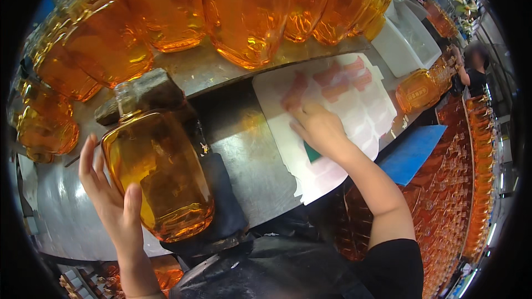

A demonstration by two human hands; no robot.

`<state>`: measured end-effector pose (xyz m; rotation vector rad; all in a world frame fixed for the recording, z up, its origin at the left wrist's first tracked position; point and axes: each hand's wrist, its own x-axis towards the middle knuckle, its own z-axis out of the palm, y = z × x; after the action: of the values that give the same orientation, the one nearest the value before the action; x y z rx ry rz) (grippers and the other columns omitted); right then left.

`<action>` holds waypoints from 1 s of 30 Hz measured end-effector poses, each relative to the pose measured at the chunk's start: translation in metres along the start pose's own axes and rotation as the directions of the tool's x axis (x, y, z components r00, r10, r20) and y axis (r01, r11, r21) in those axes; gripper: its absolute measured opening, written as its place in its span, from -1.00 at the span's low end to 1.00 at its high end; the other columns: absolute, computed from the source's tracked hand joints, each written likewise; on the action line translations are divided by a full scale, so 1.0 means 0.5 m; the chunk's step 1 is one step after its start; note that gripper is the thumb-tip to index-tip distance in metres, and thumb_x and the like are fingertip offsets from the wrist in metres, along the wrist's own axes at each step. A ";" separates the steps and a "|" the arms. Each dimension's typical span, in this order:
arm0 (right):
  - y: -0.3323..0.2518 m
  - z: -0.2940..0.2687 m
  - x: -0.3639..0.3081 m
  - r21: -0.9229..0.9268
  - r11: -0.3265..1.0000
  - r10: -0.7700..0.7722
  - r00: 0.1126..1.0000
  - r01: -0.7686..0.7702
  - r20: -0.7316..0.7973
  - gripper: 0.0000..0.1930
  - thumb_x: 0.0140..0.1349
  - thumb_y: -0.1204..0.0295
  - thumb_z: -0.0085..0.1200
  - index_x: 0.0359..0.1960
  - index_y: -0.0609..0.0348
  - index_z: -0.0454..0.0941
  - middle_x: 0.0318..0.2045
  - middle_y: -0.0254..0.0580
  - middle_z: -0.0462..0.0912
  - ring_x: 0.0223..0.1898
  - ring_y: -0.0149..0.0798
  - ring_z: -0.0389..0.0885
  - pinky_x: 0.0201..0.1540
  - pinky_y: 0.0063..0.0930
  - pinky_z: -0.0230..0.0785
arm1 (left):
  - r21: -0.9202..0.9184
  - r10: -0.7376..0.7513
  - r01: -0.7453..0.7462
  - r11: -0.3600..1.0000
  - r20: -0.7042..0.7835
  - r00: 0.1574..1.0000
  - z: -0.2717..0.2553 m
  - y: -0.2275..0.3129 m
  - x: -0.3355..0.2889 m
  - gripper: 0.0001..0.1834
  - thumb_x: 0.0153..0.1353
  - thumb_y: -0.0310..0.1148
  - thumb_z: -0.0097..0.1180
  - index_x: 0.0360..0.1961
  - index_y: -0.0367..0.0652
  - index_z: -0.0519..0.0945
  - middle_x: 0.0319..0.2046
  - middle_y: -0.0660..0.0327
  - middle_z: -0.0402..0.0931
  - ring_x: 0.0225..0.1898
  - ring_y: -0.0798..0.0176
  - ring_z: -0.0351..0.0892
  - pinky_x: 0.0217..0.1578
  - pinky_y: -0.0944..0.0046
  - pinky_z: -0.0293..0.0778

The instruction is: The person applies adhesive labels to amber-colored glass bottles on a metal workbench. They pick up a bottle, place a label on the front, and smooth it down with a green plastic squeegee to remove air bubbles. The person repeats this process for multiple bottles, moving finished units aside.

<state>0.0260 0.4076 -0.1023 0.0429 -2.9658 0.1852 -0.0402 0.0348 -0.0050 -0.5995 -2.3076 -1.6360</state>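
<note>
a: how many bottles can you count near the hands?

b: one amber bottle lies on its side on a dark pad at the near edge of the metal tabletop. behind it a row of amber bottles lines the far edge, at least eight, though the ends of the row bend out of view so i cannot give an exact count. one more, a lone bottle, lies off to the right.

a: and the sheet?

b: one white label sheet lies flat on the tabletop, with about five reddish labels left on its upper part. one blue board sticks out just beyond its lower right edge.

a: what is the left hand doing?

b: the left hand comes up from the lower edge, palm against the lying bottle's left side, fingers spread and pointing up, thumb pressed on the glass. it steadies the bottle rather than closing round it.

a: and the right?

b: the right hand reaches forward with the forearm angled up from the lower right, palm down on the sheet, fingertips at the nearest reddish label. a small green piece shows under the heel of the hand. whether the fingers pinch a label i cannot tell.

a: anyone else?

b: one other person stands far right, beside trays packed with bottles.
</note>
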 end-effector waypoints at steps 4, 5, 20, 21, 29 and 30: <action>-0.050 -0.085 -0.174 0.013 1.000 -0.002 0.992 0.001 0.125 -0.59 0.13 0.30 0.24 0.05 0.06 0.59 -0.47 -0.27 0.47 -0.35 -0.20 0.53 -0.44 -0.33 0.43 | -0.353 -0.420 0.473 0.807 0.219 0.880 -0.008 -0.003 -0.038 -0.08 0.23 0.04 0.18 0.41 -0.29 0.08 0.21 -0.13 0.31 0.18 -0.05 0.45 0.18 0.02 0.40; -0.058 -0.096 -0.216 0.003 1.000 -0.006 0.989 0.006 0.150 -0.59 0.12 0.30 0.25 0.04 0.04 0.60 -0.47 -0.30 0.47 -0.34 -0.25 0.53 -0.48 -0.39 0.43 | -0.406 -0.484 0.589 0.698 0.338 0.807 -0.011 -0.005 -0.039 -0.08 0.23 0.05 0.17 0.41 -0.29 0.08 0.17 -0.15 0.35 0.12 -0.05 0.52 0.14 0.03 0.46; -0.102 -0.125 -0.301 0.153 0.984 -0.081 0.993 0.093 -0.085 -0.76 -0.09 0.55 0.31 -0.30 0.14 0.74 -0.32 -0.32 0.72 -0.40 -0.25 0.59 -0.33 -0.48 0.50 | 0.512 0.274 -0.541 0.667 0.507 0.817 -0.016 0.029 0.000 -0.36 0.36 0.23 -0.19 0.24 0.07 0.53 0.29 0.18 0.42 0.47 -0.05 0.05 0.45 -0.17 -0.42; -0.109 -0.142 -0.293 0.313 0.949 0.044 0.998 -0.030 -0.038 -0.81 -0.05 0.58 0.28 -0.34 0.19 0.74 -0.40 -0.28 0.72 -0.41 -0.23 0.60 -0.30 -0.44 0.50 | 0.398 0.262 -0.552 0.733 0.583 0.769 -0.026 0.027 -0.034 -0.37 0.38 0.23 -0.23 0.18 0.07 0.59 0.23 0.20 0.48 0.45 -0.06 0.10 0.45 -0.20 -0.43; -0.259 -0.325 0.040 0.500 0.835 -0.096 0.956 0.229 -0.278 -0.88 0.19 0.57 0.19 -0.28 0.30 0.74 -0.37 -0.16 0.74 -0.31 -0.36 0.61 -0.21 -0.49 0.42 | 0.191 0.119 -0.164 0.968 0.227 0.967 -0.005 -0.005 -0.106 0.31 -0.22 -0.38 0.58 0.50 -0.13 -0.06 0.49 -0.18 -0.33 0.50 -0.23 -0.17 0.41 -0.08 0.04; -0.308 -0.350 0.077 0.243 0.885 -0.325 0.902 0.396 -0.284 -0.82 0.21 0.62 0.10 -0.20 0.34 0.71 -0.33 -0.14 0.72 -0.25 -0.30 0.61 -0.16 -0.46 0.43 | 0.170 0.109 -0.150 0.974 0.226 0.968 -0.004 -0.006 -0.103 0.32 -0.22 -0.37 0.58 0.50 -0.14 -0.07 0.49 -0.19 -0.33 0.50 -0.23 -0.18 0.41 -0.07 0.04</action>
<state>0.0232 0.2761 0.0942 0.5709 -2.6050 0.5398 0.0041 0.0226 -0.0290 -0.9034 -2.4759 -1.3356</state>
